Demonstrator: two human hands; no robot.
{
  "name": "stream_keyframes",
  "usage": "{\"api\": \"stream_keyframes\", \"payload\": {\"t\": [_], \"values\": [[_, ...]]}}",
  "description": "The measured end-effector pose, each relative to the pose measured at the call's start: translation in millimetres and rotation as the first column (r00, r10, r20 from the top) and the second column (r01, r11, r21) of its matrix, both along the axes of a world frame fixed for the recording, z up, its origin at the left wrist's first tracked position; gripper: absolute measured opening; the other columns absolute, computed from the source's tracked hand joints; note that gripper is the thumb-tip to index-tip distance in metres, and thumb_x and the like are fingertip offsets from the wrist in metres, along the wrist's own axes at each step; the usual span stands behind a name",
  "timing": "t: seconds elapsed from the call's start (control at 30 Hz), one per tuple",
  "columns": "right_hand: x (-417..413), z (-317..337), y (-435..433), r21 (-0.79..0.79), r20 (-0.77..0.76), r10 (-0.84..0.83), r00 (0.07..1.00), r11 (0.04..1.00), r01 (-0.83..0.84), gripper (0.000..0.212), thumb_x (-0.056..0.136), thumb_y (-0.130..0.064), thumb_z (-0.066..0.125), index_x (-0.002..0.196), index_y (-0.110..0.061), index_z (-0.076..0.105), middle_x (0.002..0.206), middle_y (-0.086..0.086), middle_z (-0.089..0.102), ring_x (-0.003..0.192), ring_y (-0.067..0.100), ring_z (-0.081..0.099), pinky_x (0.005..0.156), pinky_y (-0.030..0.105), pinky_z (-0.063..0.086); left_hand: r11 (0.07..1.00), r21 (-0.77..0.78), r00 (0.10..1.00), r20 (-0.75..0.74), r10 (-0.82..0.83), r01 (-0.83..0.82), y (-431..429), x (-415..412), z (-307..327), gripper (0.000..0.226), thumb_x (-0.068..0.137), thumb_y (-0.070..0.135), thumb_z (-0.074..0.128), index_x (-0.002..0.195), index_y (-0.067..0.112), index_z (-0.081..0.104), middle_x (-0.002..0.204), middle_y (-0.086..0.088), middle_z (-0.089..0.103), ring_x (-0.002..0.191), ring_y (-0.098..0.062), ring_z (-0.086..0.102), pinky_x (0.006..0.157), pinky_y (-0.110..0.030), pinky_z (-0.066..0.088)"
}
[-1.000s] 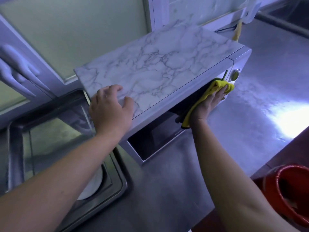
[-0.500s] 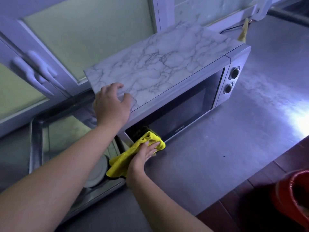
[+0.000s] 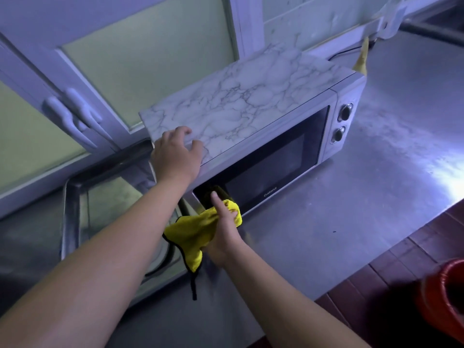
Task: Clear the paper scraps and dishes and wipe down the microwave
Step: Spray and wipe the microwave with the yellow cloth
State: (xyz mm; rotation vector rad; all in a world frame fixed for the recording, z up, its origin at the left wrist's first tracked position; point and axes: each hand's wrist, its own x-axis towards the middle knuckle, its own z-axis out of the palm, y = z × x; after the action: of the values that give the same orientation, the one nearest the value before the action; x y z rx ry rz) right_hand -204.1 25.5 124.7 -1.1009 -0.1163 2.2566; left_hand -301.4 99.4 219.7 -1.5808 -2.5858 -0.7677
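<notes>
Looking down through the head camera, I see the microwave [image 3: 251, 114] standing on the steel surface [image 3: 364, 209], with its back to a window. Its top is marble-patterned and its dark glass door is closed. Two round knobs [image 3: 342, 123] sit one above the other on the panel at the door's right.

My left hand [image 3: 175, 153] rests on the near left corner of the microwave's top. Its fingers are spread and lightly bent, flat against the marble pattern and holding nothing.

My right hand [image 3: 223, 229] grips a yellow cloth [image 3: 190, 232] and holds the bunched end against the lower left corner of the door. One finger points up along the glass while the others curl round the fabric. The rest of the cloth hangs loose to the left of that hand, and a black-edged corner trails down over the rim of the sink [image 3: 72, 197].

The sink lies just left of the microwave, partly under my left forearm. A white window handle [image 3: 72, 116] shows above it. A dark cable [image 3: 344, 52] runs along the surface behind the microwave's far right corner. A red bucket [image 3: 442, 297] stands on the dark floor at the lower right, well apart from the microwave.
</notes>
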Motion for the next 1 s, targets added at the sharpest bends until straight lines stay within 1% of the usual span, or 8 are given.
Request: {"api": "stream_keyframes", "payload": {"t": [0.17,0.33,0.5,0.63,0.7,0.83,0.9,1.0], "values": [[-11,-12,12,-0.070,0.216,-0.051,0.975,0.995,0.068,0.082,0.098,-0.048,0.053,0.160,-0.033,0.001,0.166,0.007,0.011,0.149,0.034,0.022,0.119,0.056,0.021,1.000,-0.029,0.999,-0.036,-0.001,0.000,2,-2,-2,0.045,0.087,0.042,0.043,0.128,0.027,0.057,0.135,-0.008,0.053,0.121,-0.033,0.047,0.095,-0.045,0.040],[-1,-23,0,-0.075,0.196,-0.021,0.980,0.997,0.036,0.066,0.097,-0.054,0.047,0.155,-0.025,0.030,0.158,0.011,0.034,0.140,0.032,0.039,0.116,0.053,0.030,1.000,-0.008,1.000,-0.004,-0.029,0.029,0,-2,-4,0.044,0.090,0.041,0.044,0.130,0.026,0.057,0.137,-0.007,0.053,0.123,-0.031,0.047,0.101,-0.046,0.038],[70,-29,-29,0.054,0.177,-0.062,0.982,0.997,0.053,0.037,0.095,-0.047,0.050,0.124,-0.026,0.057,0.106,0.013,0.075,0.098,0.033,0.071,0.088,0.041,0.048,0.999,0.029,1.000,-0.013,-0.027,0.027,-3,1,-1,0.042,0.092,0.036,0.047,0.129,0.021,0.059,0.134,-0.010,0.056,0.122,-0.033,0.048,0.102,-0.045,0.038],[143,-7,-43,0.238,0.183,-0.063,0.981,0.971,0.018,0.054,0.086,-0.031,0.048,0.130,-0.005,0.061,0.112,0.014,0.073,0.110,0.027,0.065,0.097,0.038,0.045,0.992,0.085,0.996,-0.038,-0.087,0.090,-9,5,4,0.033,0.093,0.023,0.050,0.120,0.011,0.065,0.122,-0.016,0.062,0.114,-0.036,0.052,0.099,-0.042,0.039],[173,12,-50,0.299,0.138,-0.054,0.989,0.954,0.011,0.053,0.084,-0.029,0.045,0.123,-0.003,0.069,0.116,0.014,0.072,0.107,0.027,0.070,0.088,0.035,0.054,0.972,0.140,0.981,-0.064,-0.183,0.191,-19,9,11,0.028,0.092,0.012,0.051,0.114,0.008,0.067,0.117,-0.015,0.066,0.112,-0.035,0.054,0.097,-0.041,0.039],[221,38,-66,0.346,0.117,-0.106,0.987,0.936,0.060,0.050,0.086,-0.031,0.047,0.122,-0.005,0.071,0.128,0.022,0.066,0.113,0.039,0.066,0.095,0.052,0.052,0.651,0.337,0.716,-0.111,-0.689,0.680,-62,49,7,0.031,0.081,0.006,0.060,0.110,0.011,0.071,0.117,-0.008,0.067,0.114,-0.028,0.058,0.101,-0.039,0.042],[241,49,-75,0.381,0.112,-0.100,0.989,0.923,0.050,0.052,0.080,-0.034,0.058,0.122,-0.006,0.070,0.131,0.023,0.063,0.116,0.041,0.064,0.091,0.054,0.054,0.607,0.237,0.534,0.307,-0.788,0.759,-90,77,-8,0.055,0.080,0.037,0.069,0.133,0.030,0.057,0.137,0.004,0.053,0.130,-0.011,0.044,0.106,-0.027,0.036],[266,57,-91,0.393,0.094,-0.120,0.988,0.917,0.074,0.072,0.066,-0.033,0.080,0.130,-0.004,0.064,0.137,0.024,0.058,0.124,0.044,0.057,0.093,0.058,0.053,0.542,0.061,0.159,0.924,-0.349,0.838,-119,108,-38,0.103,0.070,0.053,0.083,0.151,0.049,0.019,0.148,0.012,0.044,0.137,-0.004,0.039,0.112,-0.031,0.033]]}}
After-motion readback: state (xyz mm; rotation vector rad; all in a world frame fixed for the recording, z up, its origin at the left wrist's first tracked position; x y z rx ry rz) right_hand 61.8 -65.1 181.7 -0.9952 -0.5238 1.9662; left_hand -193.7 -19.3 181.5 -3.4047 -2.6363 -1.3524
